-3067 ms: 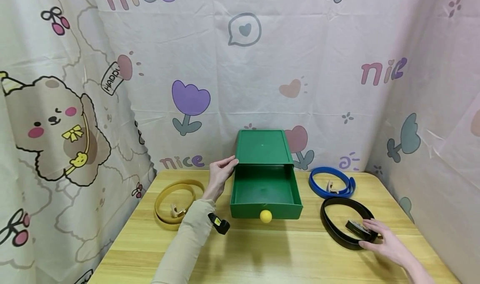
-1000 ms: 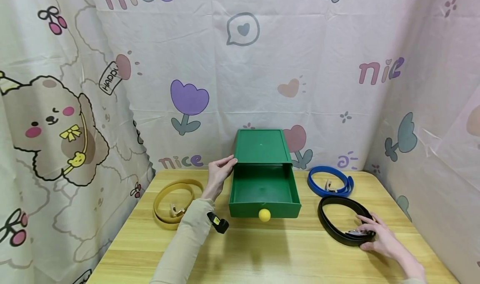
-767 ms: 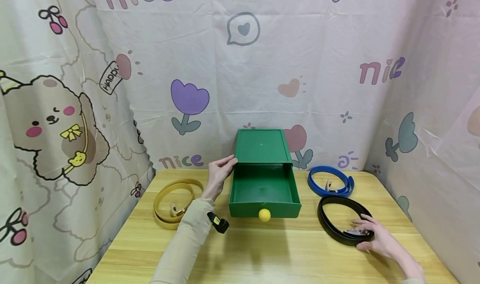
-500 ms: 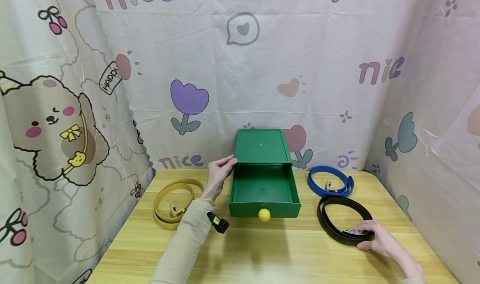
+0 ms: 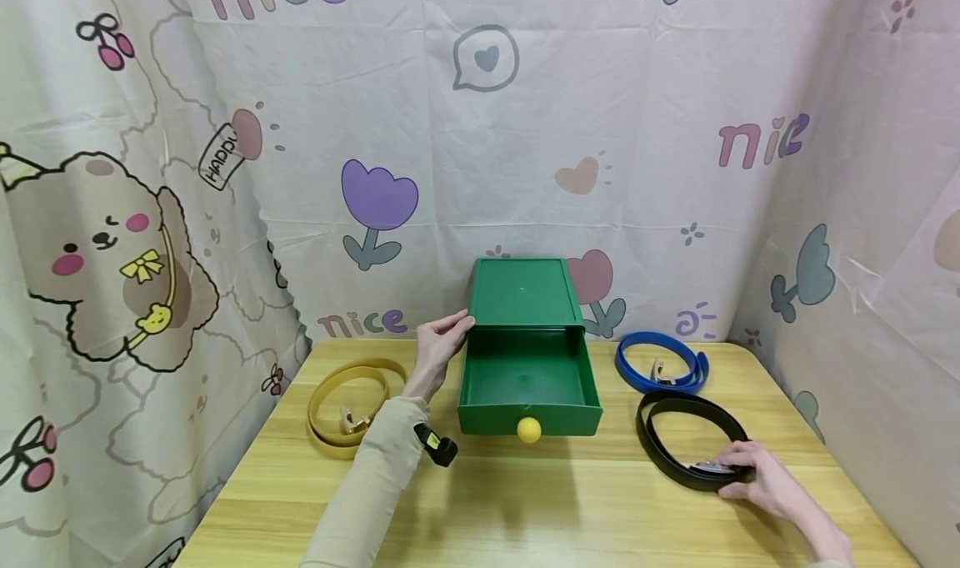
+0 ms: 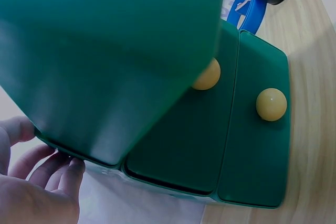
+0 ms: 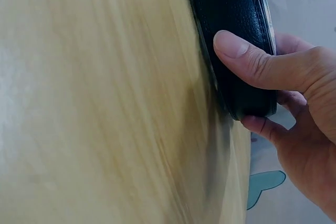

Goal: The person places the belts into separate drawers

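My left hand [image 5: 437, 349] holds the left front edge of a green drawer cabinet [image 5: 525, 293]; in the left wrist view its fingers curl at the edge beside the pulled-out drawer. That top drawer [image 5: 491, 422] stands out towards me, bare inside, with a yellow round knob [image 5: 528, 431]. To the right, a coiled black belt [image 5: 654, 444] lies on the table. My right hand [image 5: 763, 478] grips its near right end by the silver buckle [image 5: 712, 468]. In the right wrist view the thumb presses on the black leather [image 7: 228, 3], fingers on the other side.
A coiled blue belt [image 5: 626, 376] lies just behind the black one. Left of the cabinet is a coiled yellow belt [image 5: 318, 401]. Two lower drawers [image 6: 257, 166] are pushed in. A printed curtain [image 5: 487, 176] hangs behind the wooden table [image 5: 600, 518].
My right hand's fingers, spread over the buckle earlier, have closed round the belt's end. The black belt has shifted slightly, its buckle now lying flatter. My left hand and the drawer stay put.
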`<state>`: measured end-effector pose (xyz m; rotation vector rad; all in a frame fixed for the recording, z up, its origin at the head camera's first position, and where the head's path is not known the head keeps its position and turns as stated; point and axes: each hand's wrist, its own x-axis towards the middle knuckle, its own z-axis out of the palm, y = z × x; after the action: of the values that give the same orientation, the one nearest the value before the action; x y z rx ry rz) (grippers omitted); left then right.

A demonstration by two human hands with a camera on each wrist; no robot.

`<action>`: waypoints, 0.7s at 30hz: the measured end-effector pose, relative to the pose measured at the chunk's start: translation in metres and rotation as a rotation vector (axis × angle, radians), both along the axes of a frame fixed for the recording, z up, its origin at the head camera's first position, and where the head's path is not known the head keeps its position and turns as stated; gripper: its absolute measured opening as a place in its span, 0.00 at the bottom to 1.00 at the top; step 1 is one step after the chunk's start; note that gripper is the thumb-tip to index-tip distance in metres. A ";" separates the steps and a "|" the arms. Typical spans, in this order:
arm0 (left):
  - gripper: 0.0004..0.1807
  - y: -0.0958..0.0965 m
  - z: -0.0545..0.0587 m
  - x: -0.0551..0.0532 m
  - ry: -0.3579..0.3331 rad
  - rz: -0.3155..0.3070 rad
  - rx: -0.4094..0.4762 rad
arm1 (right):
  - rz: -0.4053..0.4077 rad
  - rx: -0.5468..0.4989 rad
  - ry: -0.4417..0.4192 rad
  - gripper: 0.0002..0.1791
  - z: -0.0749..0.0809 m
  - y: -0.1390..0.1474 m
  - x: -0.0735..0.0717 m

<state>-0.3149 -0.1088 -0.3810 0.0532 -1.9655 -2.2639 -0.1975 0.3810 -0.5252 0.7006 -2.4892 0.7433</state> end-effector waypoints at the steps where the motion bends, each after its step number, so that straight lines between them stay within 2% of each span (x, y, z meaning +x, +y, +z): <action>1: 0.18 0.000 0.000 0.000 0.001 -0.001 -0.002 | 0.004 -0.005 -0.004 0.21 0.001 0.000 0.001; 8: 0.18 0.000 0.000 0.001 0.006 -0.006 0.003 | -0.022 -0.043 -0.065 0.21 0.013 -0.001 0.007; 15: 0.19 0.000 0.000 0.001 0.005 -0.001 0.006 | -0.023 -0.072 -0.007 0.22 0.027 -0.005 0.010; 21: 0.19 0.000 0.001 0.001 0.004 -0.008 0.001 | -0.058 -0.053 -0.023 0.23 0.037 -0.009 0.008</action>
<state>-0.3137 -0.1090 -0.3804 0.0411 -1.9669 -2.2681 -0.1893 0.3720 -0.4884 0.6018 -2.4898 0.7975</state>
